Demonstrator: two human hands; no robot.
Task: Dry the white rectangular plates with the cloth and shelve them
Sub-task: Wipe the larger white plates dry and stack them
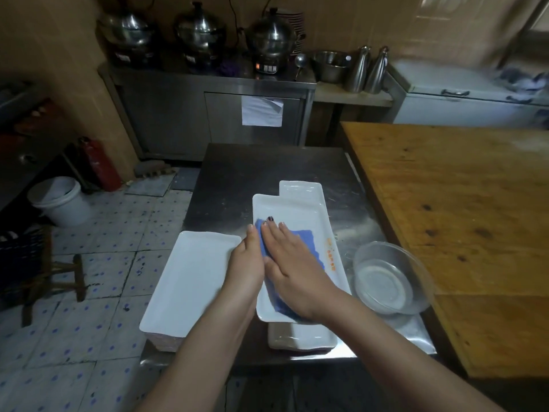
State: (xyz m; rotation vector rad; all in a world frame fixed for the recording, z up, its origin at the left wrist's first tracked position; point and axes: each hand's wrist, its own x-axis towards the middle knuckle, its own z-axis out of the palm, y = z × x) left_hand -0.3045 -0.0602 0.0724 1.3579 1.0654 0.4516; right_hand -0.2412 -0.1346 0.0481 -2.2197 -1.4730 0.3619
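**Head view: cloth going over the top plate**

Pressing down on the blue cloth (pixel 301 240) with the right hand (pixel 292 263), palm flat, fingers straight and slightly spread. Working inside the top plate (pixel 297 212), white and rectangular, lying askew on the stack beneath (pixel 300 337) on the steel table (pixel 261 171). Gripping that plate's left rim with the left hand (pixel 248 263), thumb lying along the edge, other fingers tucked out of sight underneath. Sitting just left of all this, a second stack of plates (pixel 187 281). Sitting just right of the wiped plate, a clear glass bowl (pixel 386 281), close against the wooden table (pixel 463 221).
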